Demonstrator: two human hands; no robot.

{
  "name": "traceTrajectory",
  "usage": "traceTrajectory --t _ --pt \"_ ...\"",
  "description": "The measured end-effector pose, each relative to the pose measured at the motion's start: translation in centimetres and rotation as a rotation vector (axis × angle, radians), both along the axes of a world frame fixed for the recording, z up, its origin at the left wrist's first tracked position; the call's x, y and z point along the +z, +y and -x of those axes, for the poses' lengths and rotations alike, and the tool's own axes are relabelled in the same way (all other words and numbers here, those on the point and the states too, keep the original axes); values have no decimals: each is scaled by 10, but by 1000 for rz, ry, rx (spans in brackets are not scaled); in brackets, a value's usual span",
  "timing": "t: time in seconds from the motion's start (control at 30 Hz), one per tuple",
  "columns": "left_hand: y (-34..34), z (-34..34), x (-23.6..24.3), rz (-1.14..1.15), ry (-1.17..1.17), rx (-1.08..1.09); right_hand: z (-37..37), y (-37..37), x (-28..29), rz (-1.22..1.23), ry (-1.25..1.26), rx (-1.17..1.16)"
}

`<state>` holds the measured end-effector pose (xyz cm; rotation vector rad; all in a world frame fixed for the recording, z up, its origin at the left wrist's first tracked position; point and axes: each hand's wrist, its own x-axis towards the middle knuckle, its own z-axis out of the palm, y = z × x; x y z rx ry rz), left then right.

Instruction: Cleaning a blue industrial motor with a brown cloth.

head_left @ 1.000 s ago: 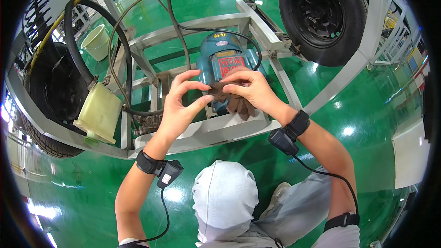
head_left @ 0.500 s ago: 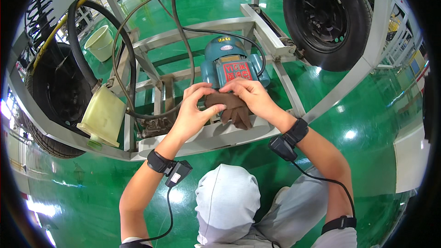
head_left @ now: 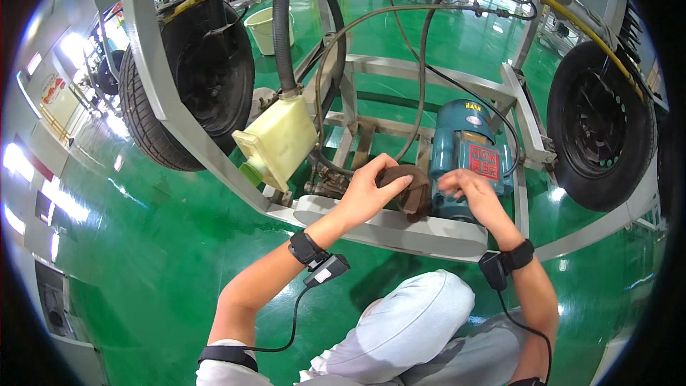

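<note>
A crumpled brown cloth (head_left: 414,199) is in my left hand (head_left: 366,191), gripped between the thumb and curled fingers. It hangs over the pale rounded guard (head_left: 400,236) along the near side of a grey metal frame. To the right of the cloth is my right hand (head_left: 473,191), apart from it and holding nothing, with its fingers loosely bent and a little blurred. That hand is in front of the blue electric motor (head_left: 464,125), which has a red label; whether the fingers touch the motor I cannot tell.
A yellowish plastic tank (head_left: 282,136) with a green cap hangs tilted at left, joined to a thick black hose (head_left: 284,36). Black wheels stand at the left (head_left: 207,82) and right (head_left: 600,125). Thin hoses loop above the frame. Farther back is a pale bucket (head_left: 263,32).
My right hand has let go of the cloth and moved right, while my left keeps hold of it. The view has turned left, so the scene sits farther right.
</note>
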<state>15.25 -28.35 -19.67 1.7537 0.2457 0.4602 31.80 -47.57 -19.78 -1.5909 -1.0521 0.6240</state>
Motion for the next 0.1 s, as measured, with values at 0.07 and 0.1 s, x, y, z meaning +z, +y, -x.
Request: traceTrajectory --t 0.07,0.1 --pt "6 4 9 -52 -67 102 10 21 23 167 65 101" --pt "7 2 8 28 -103 159 13 28 30 215 125 149"
